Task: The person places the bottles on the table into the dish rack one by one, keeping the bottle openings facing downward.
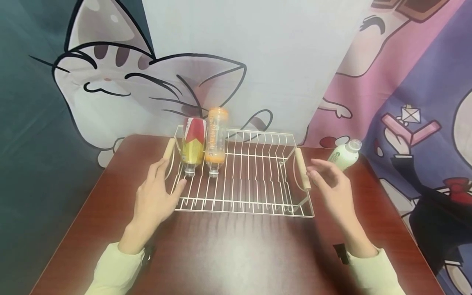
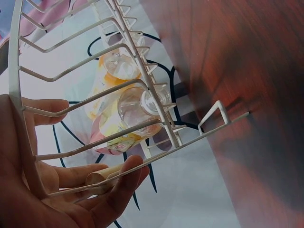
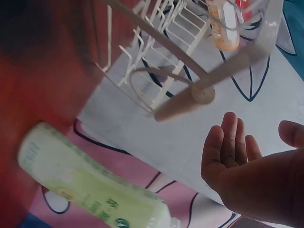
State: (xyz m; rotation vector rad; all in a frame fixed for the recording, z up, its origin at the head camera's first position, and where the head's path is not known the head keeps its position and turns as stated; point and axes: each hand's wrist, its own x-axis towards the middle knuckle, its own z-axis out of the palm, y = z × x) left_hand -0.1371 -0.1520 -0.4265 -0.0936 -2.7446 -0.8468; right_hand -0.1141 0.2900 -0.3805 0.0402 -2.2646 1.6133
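On table, centred: white wire rack, two bottles already slotted neck-down at its left. Left hand relaxed against left end, gripping nothing. Right hand spread, near right handle. Green bottle beyond, seemingly left unracked.

Staged home setup, cartoon cloth backdrops, wooden table

Print on the pale green bottle, the orange bottle, too blurred to read
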